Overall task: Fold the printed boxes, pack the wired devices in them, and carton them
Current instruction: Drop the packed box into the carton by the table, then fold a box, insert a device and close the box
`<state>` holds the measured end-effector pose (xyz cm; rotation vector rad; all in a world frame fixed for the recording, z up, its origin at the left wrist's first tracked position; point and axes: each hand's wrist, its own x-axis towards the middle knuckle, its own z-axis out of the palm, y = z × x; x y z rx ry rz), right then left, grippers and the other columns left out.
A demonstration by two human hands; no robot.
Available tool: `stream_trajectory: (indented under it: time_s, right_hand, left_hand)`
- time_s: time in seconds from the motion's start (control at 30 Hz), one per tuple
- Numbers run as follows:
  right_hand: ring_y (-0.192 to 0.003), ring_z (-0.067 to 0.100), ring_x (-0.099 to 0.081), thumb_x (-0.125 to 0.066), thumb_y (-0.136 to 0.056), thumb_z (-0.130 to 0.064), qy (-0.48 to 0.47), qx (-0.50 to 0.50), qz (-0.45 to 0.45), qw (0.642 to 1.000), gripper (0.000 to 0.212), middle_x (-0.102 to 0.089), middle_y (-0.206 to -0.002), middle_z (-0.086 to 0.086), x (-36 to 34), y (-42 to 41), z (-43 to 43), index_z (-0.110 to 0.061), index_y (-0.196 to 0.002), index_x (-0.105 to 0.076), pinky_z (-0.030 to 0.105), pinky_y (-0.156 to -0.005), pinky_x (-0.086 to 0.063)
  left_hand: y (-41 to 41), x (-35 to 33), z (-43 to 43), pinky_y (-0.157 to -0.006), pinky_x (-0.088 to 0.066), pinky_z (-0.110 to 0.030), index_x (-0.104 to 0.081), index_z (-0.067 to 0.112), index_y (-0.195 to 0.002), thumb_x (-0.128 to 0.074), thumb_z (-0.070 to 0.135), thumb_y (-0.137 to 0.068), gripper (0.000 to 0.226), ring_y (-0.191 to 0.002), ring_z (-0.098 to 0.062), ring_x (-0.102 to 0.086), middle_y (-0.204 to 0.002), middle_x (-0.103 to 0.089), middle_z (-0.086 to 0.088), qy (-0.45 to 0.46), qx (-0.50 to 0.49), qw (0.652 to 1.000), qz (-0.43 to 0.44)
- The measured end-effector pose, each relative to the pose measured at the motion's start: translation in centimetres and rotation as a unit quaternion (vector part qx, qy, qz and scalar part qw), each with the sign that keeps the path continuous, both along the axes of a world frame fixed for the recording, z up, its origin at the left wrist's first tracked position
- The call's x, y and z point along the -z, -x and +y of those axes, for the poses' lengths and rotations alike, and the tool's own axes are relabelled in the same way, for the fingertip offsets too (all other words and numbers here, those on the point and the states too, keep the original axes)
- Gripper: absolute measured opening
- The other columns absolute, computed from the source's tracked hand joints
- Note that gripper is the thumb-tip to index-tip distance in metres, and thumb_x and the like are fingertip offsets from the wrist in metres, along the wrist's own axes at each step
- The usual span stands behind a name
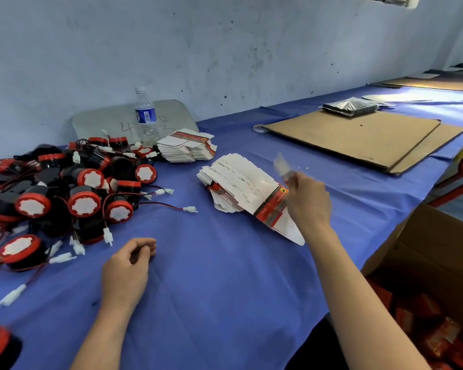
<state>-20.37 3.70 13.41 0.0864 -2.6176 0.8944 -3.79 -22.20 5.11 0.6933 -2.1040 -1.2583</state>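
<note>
Left of the fanned stack of flat white-and-red card boxes (241,182) lies a pile of round black-and-red wired devices (64,188); right and nearer, an open brown cardboard carton (425,263).

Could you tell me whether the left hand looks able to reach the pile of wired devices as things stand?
Probably yes: the left hand rests empty on the blue cloth beside the wired devices, with only bare cloth and loose white connectors between them.
</note>
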Motion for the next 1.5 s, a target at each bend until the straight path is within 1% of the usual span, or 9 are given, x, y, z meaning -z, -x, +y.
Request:
stream_trajectory:
  time_s: [0.1, 0.23, 0.37, 0.47, 0.83, 1.03, 1.27, 1.37, 1.5]
  right_hand:
    - [-0.066, 0.037, -0.055, -0.042, -0.101, -0.02, 0.146, -0.01, 0.204, 0.968, 0.025, -0.064, -0.073, 0.014, -0.5, -2.4, -1.8, -0.012, -0.11, -0.064, 0.034, -0.057, -0.031]
    - [-0.083, 0.02, -0.067, -0.052, -0.098, -0.011, 0.373, -0.284, 0.001, 0.883, 0.021, -0.071, -0.09, 0.002, 0.0, -4.5, -6.5, -0.027, -0.108, -0.061, 0.033, -0.074, -0.052]
    - [-0.076, 0.006, -0.067, -0.055, -0.096, -0.009, 0.348, -0.387, -0.091, 0.849, 0.02, -0.07, -0.082, -0.015, 1.8, -5.7, -11.5, -0.02, -0.111, -0.063, 0.027, -0.073, -0.05]
    - [-0.09, 0.021, -0.067, -0.055, -0.097, -0.013, 0.353, -0.382, -0.102, 0.848, 0.019, -0.072, -0.096, 0.004, 3.1, -6.5, -13.8, -0.017, -0.113, -0.064, 0.037, -0.083, -0.051]
    - [-0.102, -0.005, -0.061, -0.048, -0.089, -0.048, 0.329, -0.441, -0.117, 0.827, 0.05, -0.065, -0.111, -0.027, 4.6, -8.1, -14.0, -0.04, -0.138, -0.043, 0.016, -0.088, -0.046]
    - [-0.144, -0.008, -0.009, -0.026, -0.102, -0.035, 0.318, -0.634, -0.22, 0.67, 0.048, -0.014, -0.157, -0.023, 4.7, -10.5, -14.2, -0.033, -0.149, -0.018, 0.017, -0.117, -0.014]
    - [-0.12, 0.003, -0.056, -0.061, -0.082, -0.025, 0.463, -0.509, -0.19, 0.7, 0.066, -0.054, -0.138, -0.009, 3.7, -9.4, -14.5, -0.03, -0.143, -0.037, 0.021, -0.094, -0.047]
    - [-0.098, 0.009, -0.068, -0.068, -0.077, -0.037, 0.52, -0.442, -0.171, 0.71, 0.059, -0.07, -0.113, -0.004, 3.3, -8.3, -13.7, -0.033, -0.133, -0.05, 0.019, -0.077, -0.052]
    - [-0.109, 0.011, -0.064, -0.051, -0.082, -0.06, 0.513, -0.443, -0.16, 0.717, 0.055, -0.069, -0.118, -0.005, 3.2, -8.2, -13.4, -0.03, -0.127, -0.057, 0.021, -0.085, -0.05]
  left_hand:
    - [0.1, -0.1, 0.2, -0.084, -0.051, -0.035, -0.063, 0.036, -0.095, -0.051, 0.007, -0.097, 0.031, -0.093, -0.017, -0.069, -0.095, -0.07, 0.011, -0.01, 0.002, 0.999, 0.034]
    - [-0.2, -1.1, 1.5, -0.092, -0.048, -0.039, -0.039, 0.051, -0.135, -0.051, 0.038, -0.098, 0.041, -0.113, -0.019, -0.06, -0.124, -0.057, 0.014, -0.021, -0.011, 0.989, 0.146]
    - [-0.5, -1.9, 2.2, -0.094, -0.04, -0.019, -0.029, 0.062, -0.137, -0.039, 0.052, -0.093, 0.047, -0.127, 0.002, -0.045, -0.141, -0.042, 0.024, 0.018, -0.003, 0.982, 0.188]
    - [-0.3, -1.5, 1.9, -0.088, -0.037, -0.003, -0.034, 0.053, -0.136, -0.039, 0.042, -0.093, 0.045, -0.121, 0.015, -0.04, -0.134, -0.041, 0.023, 0.041, -0.009, 0.985, 0.166]
    - [-0.7, -2.9, 3.1, -0.093, -0.047, -0.018, -0.027, 0.063, -0.13, -0.051, 0.064, -0.082, 0.053, -0.122, -0.001, -0.051, -0.142, -0.045, 0.007, 0.021, 0.039, 0.979, 0.197]
    - [0.1, -2.7, 6.9, -0.115, -0.017, -0.013, 0.004, 0.03, -0.148, -0.035, 0.024, -0.09, 0.07, -0.149, -0.011, -0.01, -0.162, -0.004, 0.003, -0.01, 0.113, 0.979, 0.168]
    - [-0.5, -3.7, 5.0, -0.11, -0.035, -0.024, -0.001, 0.049, -0.145, -0.057, 0.068, -0.08, 0.088, -0.142, -0.004, -0.029, -0.158, -0.017, 0.021, 0.007, 0.089, 0.97, 0.225]
    - [-0.6, -3.8, 4.2, -0.09, -0.043, -0.006, -0.007, 0.059, -0.144, -0.065, 0.058, -0.075, 0.089, -0.126, 0.014, -0.042, -0.137, -0.032, 0.048, 0.014, 0.043, 0.975, 0.215]
    - [-0.7, -3.7, 3.5, -0.091, -0.043, -0.007, -0.018, 0.056, -0.142, -0.066, 0.055, -0.071, 0.086, -0.128, 0.015, -0.039, -0.139, -0.037, 0.041, -0.011, 0.043, 0.977, 0.207]
